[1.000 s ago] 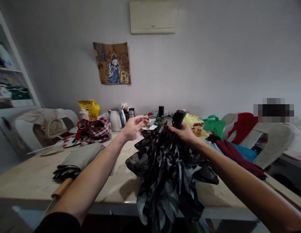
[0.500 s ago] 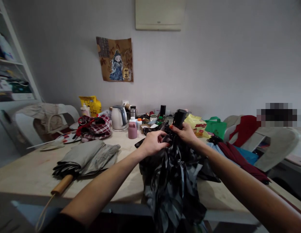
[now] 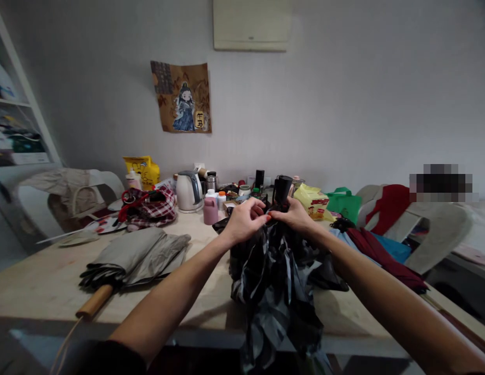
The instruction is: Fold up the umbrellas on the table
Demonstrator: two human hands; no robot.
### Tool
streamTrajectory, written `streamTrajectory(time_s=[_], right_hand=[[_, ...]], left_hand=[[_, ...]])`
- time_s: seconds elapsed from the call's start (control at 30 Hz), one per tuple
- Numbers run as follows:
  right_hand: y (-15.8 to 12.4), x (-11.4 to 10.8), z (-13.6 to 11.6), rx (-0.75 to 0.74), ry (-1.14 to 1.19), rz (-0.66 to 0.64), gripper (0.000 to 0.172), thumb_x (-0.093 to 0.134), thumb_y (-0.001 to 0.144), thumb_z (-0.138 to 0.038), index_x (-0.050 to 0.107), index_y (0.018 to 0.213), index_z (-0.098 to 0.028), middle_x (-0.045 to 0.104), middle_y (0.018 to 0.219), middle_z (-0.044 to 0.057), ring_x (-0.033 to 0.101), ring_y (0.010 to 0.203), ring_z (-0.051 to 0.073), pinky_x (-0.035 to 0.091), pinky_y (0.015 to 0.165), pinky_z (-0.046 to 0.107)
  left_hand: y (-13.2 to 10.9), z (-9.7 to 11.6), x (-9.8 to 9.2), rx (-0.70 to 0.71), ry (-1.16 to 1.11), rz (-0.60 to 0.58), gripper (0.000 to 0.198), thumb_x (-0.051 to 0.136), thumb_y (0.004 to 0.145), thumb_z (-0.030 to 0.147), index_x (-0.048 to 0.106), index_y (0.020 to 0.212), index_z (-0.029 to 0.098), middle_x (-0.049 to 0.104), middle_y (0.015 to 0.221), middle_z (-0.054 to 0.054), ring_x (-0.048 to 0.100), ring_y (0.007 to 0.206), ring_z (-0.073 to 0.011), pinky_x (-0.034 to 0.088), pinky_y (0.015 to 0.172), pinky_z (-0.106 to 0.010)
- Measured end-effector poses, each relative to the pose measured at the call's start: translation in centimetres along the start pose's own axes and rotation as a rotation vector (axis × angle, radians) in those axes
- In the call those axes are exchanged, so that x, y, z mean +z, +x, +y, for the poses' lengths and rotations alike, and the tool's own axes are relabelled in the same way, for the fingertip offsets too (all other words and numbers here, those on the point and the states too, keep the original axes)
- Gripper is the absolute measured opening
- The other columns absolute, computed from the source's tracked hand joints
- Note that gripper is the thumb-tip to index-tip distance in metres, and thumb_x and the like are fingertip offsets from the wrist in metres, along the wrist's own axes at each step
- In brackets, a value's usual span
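In the head view, a black-and-grey umbrella (image 3: 277, 291) is held at the middle of the table (image 3: 205, 284), its black handle (image 3: 282, 190) pointing up and its loose cloth hanging over the front edge. The gathered cloth just below the handle is grasped by the right hand (image 3: 297, 213). The left hand (image 3: 248, 219) is curled against the same folds; whether anything is pinched by it cannot be told, as its fingertips are partly hidden. Since half a second ago, the two thumbs have been brought together, so the folds are apparently now being worked by both hands at one spot. A grey umbrella (image 3: 136, 252) is left lying to the left, well apart.
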State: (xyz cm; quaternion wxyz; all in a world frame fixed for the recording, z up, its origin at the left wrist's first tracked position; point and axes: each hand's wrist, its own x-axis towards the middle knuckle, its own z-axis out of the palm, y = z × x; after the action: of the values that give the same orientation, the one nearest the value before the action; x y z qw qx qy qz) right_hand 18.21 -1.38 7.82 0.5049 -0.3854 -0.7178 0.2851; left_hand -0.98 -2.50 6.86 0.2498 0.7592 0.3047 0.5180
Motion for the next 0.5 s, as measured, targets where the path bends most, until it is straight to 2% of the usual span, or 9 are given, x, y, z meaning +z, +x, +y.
streamTrajectory(time_s=[0.1,0.17,0.27,0.33,0.4,0.5], right_hand=[[0.0,-0.1,0.1,-0.007,0.038,-0.021,0.040,0.078,0.062,-0.034,0.065,0.095,-0.015,0.071,0.089,0.004,0.065,0.079,0.020,0.054,0.076,0.034],[0.0,-0.1,0.1,-0.020,0.022,-0.032,0.039,0.078,0.063,-0.035,0.064,0.094,-0.016,0.071,0.088,0.004,0.065,0.079,0.020,0.053,0.076,0.034],[0.0,0.1,0.0,-0.054,-0.039,-0.037,0.037,0.076,0.065,-0.036,0.064,0.094,-0.016,0.070,0.088,0.003,0.064,0.080,0.020,0.052,0.075,0.033],[0.1,0.4,0.0,-0.069,-0.082,-0.034,0.038,0.075,0.065,-0.036,0.062,0.094,-0.016,0.068,0.087,0.003,0.063,0.081,0.020,0.052,0.076,0.034],[0.1,0.6,0.0,-0.080,-0.102,-0.026,0.041,0.075,0.064,-0.035,0.059,0.098,-0.017,0.068,0.089,0.003,0.063,0.082,0.020,0.052,0.077,0.034],[0.3,0.8,0.0,-0.105,-0.076,-0.030,0.051,0.074,0.064,-0.032,0.055,0.109,-0.018,0.067,0.096,0.003,0.063,0.086,0.021,0.052,0.081,0.035]], left_hand=[[0.7,-0.2,-2.2,0.063,0.017,0.163,0.024,0.065,0.080,0.033,0.062,0.097,0.016,0.065,0.085,-0.004,0.061,0.071,-0.0132,0.050,0.067,-0.026],[1.5,-0.9,-3.3,0.025,0.082,0.160,0.029,0.070,0.075,0.028,0.065,0.100,0.016,0.065,0.093,-0.005,0.061,0.070,-0.0118,0.050,0.065,-0.025],[2.8,-2.2,-3.7,-0.025,0.138,0.066,0.044,0.075,0.065,0.020,0.069,0.108,0.017,0.061,0.107,-0.007,0.059,0.063,-0.0089,0.050,0.060,-0.024],[3.5,-2.8,-3.3,-0.010,0.159,-0.003,0.049,0.075,0.063,0.018,0.070,0.112,0.017,0.063,0.105,-0.007,0.058,0.060,-0.0088,0.050,0.060,-0.024],[4.2,-3.0,-2.7,0.023,0.182,-0.093,0.046,0.073,0.064,0.016,0.071,0.110,0.016,0.068,0.095,-0.005,0.060,0.062,-0.0115,0.051,0.062,-0.025],[4.8,-2.6,-1.6,0.052,0.180,-0.235,0.029,0.067,0.066,0.014,0.075,0.095,0.016,0.072,0.079,-0.003,0.065,0.071,-0.0175,0.053,0.070,-0.028]])
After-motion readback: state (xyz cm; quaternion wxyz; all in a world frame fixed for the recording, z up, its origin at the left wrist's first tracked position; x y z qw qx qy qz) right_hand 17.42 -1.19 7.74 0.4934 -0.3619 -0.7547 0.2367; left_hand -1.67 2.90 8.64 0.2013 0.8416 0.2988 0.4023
